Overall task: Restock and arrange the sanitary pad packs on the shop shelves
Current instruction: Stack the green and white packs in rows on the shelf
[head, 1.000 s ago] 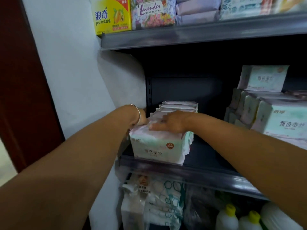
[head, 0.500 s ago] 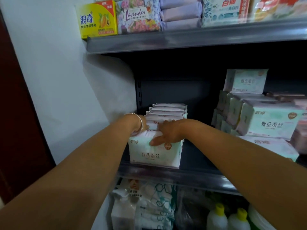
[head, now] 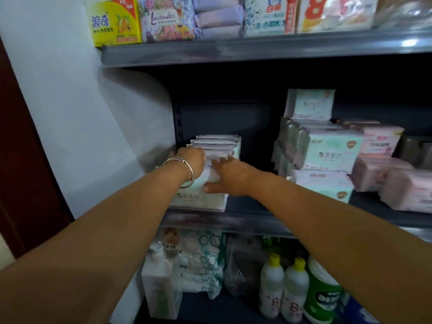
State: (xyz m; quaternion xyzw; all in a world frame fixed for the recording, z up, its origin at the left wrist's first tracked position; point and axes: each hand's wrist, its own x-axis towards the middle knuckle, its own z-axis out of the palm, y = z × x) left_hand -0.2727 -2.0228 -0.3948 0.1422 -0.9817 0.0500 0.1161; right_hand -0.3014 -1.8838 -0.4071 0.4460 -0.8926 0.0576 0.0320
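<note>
A row of white-and-mint sanitary pad packs (head: 216, 142) stands front to back at the left end of the middle shelf (head: 257, 220). The front pack (head: 198, 199) faces me near the shelf lip. My left hand (head: 192, 160), a silver bangle on its wrist, sits on the row's left top with fingers curled over a pack; the fingertips are hidden. My right hand (head: 225, 177) lies on the front packs, fingers straight toward the back and thumb across the front pack's upper face.
More mint pad packs (head: 332, 148) and pink packs (head: 383, 174) are stacked at the shelf's right, with a dark gap between. Soap boxes (head: 117, 22) line the upper shelf. Bottles (head: 272, 284) and a wipes pack (head: 201, 260) fill the shelf below. A white wall is to the left.
My view has shifted right and back a little. My left hand moved up onto the top of the row, and my right hand slid further back over the packs.
</note>
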